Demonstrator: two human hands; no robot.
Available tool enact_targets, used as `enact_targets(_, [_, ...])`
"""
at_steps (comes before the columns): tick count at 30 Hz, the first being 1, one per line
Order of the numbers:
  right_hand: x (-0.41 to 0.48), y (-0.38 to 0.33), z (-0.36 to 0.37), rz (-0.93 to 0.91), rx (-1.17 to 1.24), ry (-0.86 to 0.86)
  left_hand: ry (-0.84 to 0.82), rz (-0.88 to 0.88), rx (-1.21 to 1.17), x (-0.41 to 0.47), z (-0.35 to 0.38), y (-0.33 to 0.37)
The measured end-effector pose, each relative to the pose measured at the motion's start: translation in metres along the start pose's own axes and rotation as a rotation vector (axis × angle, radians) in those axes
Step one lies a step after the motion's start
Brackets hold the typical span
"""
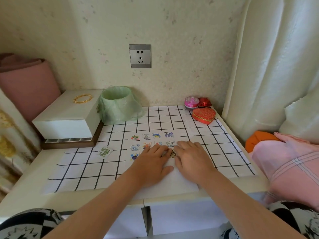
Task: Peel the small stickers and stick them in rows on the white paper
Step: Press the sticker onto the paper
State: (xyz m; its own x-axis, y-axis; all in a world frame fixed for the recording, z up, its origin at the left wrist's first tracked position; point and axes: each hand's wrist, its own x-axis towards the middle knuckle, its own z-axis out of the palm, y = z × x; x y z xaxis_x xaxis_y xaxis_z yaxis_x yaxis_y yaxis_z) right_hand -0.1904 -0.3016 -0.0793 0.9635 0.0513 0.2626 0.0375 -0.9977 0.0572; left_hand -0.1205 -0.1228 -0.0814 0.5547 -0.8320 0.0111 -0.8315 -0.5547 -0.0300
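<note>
White paper (179,180) under fingers (159,148). Blue, purple, orange stickers (156,135) just beyond fingertips, gold-brown sticker (173,154) between them. Tablecloth (86,166) white with black grid. Far past fingers: pale green bag (119,106), red gold-patterned heart box (203,115).

The left hand (151,163) and right hand (193,161) hide parts of the second and third sticker rows on the white paper (183,183). The sticker (173,154) between their fingertips is too small to read. Left of the paper, the sticker pile (104,151) is blurred.

I can read no word or number here. The small stickers (156,135) on my white paper (181,184) show cartoon pictures, their fine print too small to read. The lettering on the printed cloth (230,233) over my knee is blurred.
</note>
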Motion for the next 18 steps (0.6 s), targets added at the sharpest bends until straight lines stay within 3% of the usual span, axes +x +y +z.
enact_targets(7, [-0.019,-0.008,-0.010,-0.045,0.084,-0.345,0.001,-0.005,0.026,-0.002,-0.005,0.008])
enact_targets(18, [-0.022,-0.014,-0.008,0.048,-0.041,-0.294,-0.084,-0.058,-0.029,-0.005,-0.001,0.009])
